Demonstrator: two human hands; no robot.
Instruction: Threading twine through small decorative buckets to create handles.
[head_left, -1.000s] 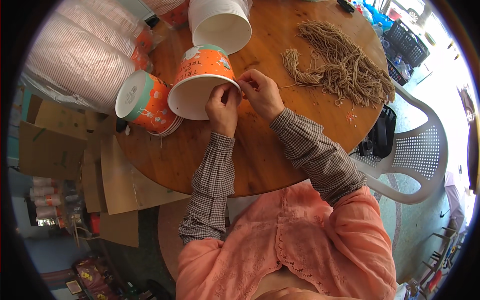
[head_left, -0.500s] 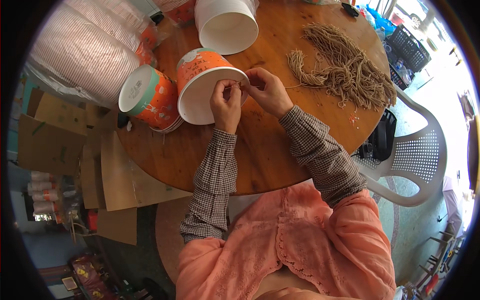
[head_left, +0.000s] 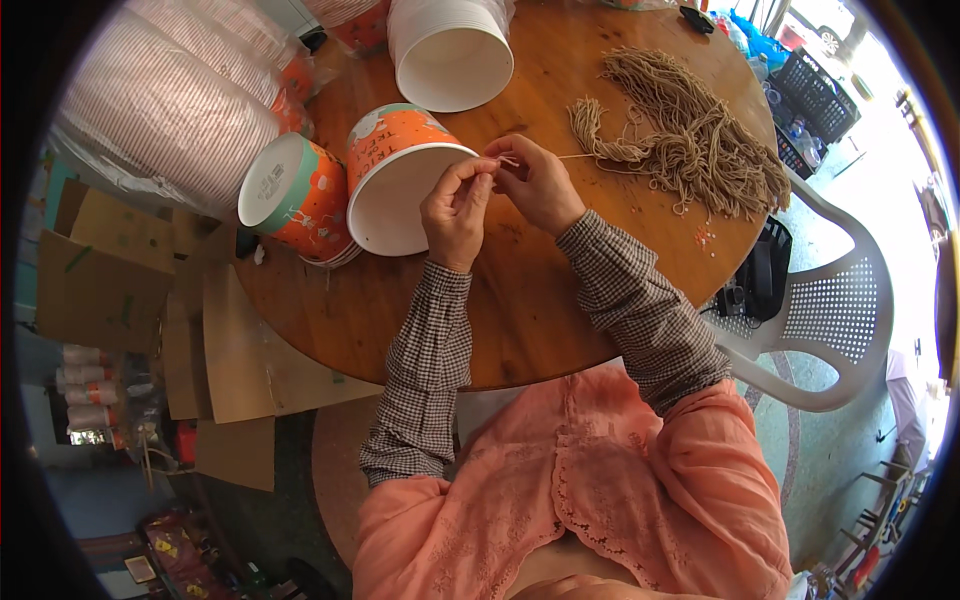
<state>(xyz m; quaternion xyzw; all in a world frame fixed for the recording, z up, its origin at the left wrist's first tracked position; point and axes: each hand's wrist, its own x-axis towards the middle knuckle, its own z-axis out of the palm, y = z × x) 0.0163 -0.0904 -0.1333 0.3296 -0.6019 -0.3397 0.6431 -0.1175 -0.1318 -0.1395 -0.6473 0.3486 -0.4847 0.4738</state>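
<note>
An orange paper bucket with a green and white pattern lies tipped on the table, its white mouth toward me. At the right of its rim, my left hand pinches with thumb and forefinger, closed on a thin tan cord. My right hand meets it fingertip to fingertip, also closed on the cord, which runs off rightward to a loose heap of tan cords. A small pale end shows between the fingertips; its details are too fine to make out.
Another orange and green bucket lies beside the first, bottom toward me. White nested buckets sit farther back. Plastic-wrapped stacks crowd the left. Cardboard stands below the round wooden table; a plastic chair is at right.
The paper bucket has shifted slightly left and down, away from my fingers. My right hand has turned a little, and the cord to the heap now runs straighter and higher.
</note>
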